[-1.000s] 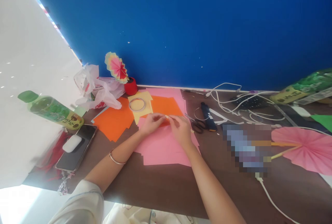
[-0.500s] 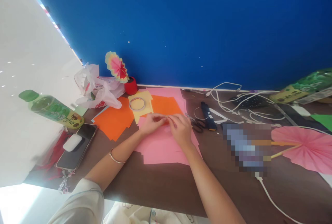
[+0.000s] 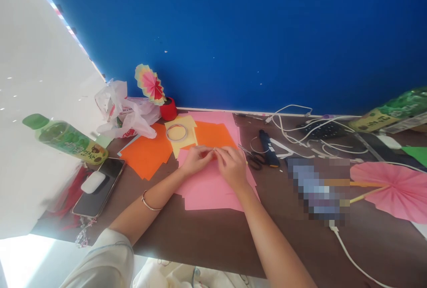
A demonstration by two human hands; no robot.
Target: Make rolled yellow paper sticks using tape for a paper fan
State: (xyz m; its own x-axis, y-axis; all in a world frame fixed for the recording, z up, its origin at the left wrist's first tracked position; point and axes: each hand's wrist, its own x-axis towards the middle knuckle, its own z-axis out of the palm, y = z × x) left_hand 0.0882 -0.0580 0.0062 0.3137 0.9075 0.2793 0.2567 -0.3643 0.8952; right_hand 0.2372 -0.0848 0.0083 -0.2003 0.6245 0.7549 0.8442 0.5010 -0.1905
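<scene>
My left hand and my right hand meet at the fingertips over pink paper sheets. Both are closed in a pinch; what lies between the fingers is too small to make out. Orange sheets stick out just behind my hands, and a roll of tape rests on yellow paper to the left of them. Scissors, partly beside a dark blue tube, lie to the right of my right hand.
On the left are a green bottle, a phone with a white case on it, a plastic bag and a red pot. On the right are white cables and a pink paper fan.
Both hands stay pinched together in nearly the same place. The view has shifted very slightly.
</scene>
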